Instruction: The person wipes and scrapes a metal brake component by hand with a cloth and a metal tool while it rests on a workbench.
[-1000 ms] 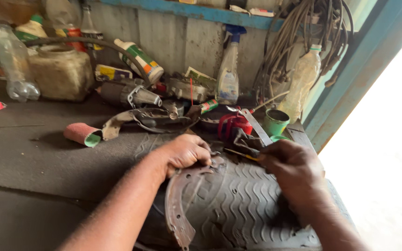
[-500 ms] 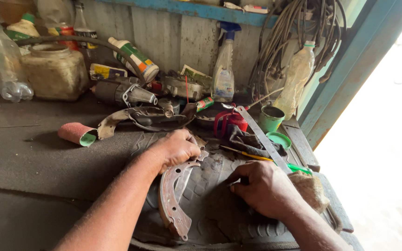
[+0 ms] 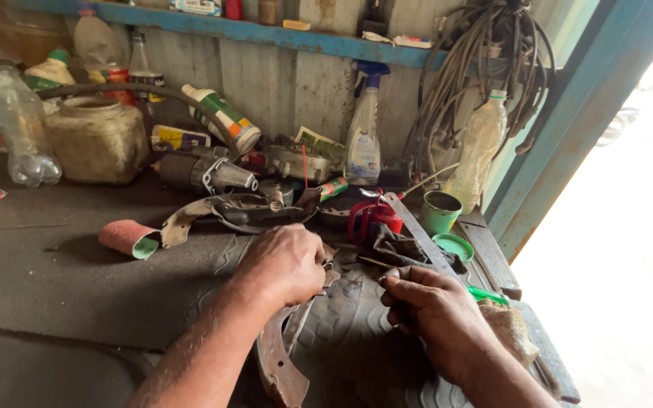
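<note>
My left hand [image 3: 285, 264] presses down on a rusty curved brake shoe [image 3: 281, 363] lying on a ribbed rubber mat [image 3: 357, 317] on the worktop; my right hand [image 3: 432, 313], just beside it, pinches a thin tool [image 3: 376, 264]. The shoe looks worn, the work unfinished. Beyond both hands crowd a green cup [image 3: 440, 211], a spray bottle [image 3: 363, 143] and a sandpaper roll [image 3: 128, 238].

Blown-out daylight from right, dim bench
</note>
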